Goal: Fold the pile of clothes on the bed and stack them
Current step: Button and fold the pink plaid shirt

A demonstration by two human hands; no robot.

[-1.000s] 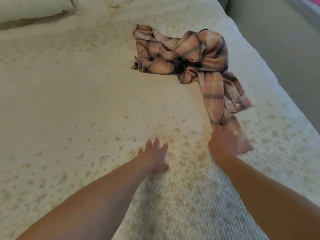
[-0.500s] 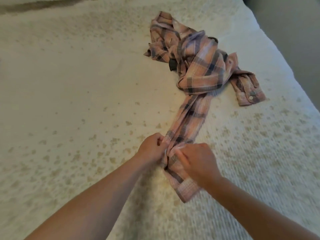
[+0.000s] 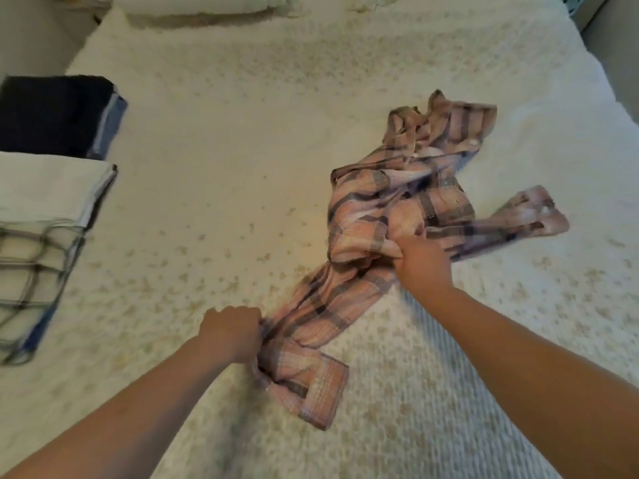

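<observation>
Cream bedspread (image 3: 242, 167); pillows (image 3: 204, 5) behind

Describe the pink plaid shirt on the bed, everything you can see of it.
The pink plaid shirt, soft woven fabric with dark grey stripes, lies crumpled and unfolded on the white patterned bedspread. One sleeve runs toward the camera, its cuff doubled over; the other cuff lies out right. The left hand grips the near sleeve, the right hand bunches the body.

Pink plaid shirt (image 3: 387, 216): soft matt woven cloth, crumpled. Bed (image 3: 224, 167) cover: cream textured knit, matt, speckled. Folded dark towel (image 3: 52, 112): fuzzy terry.
</observation>
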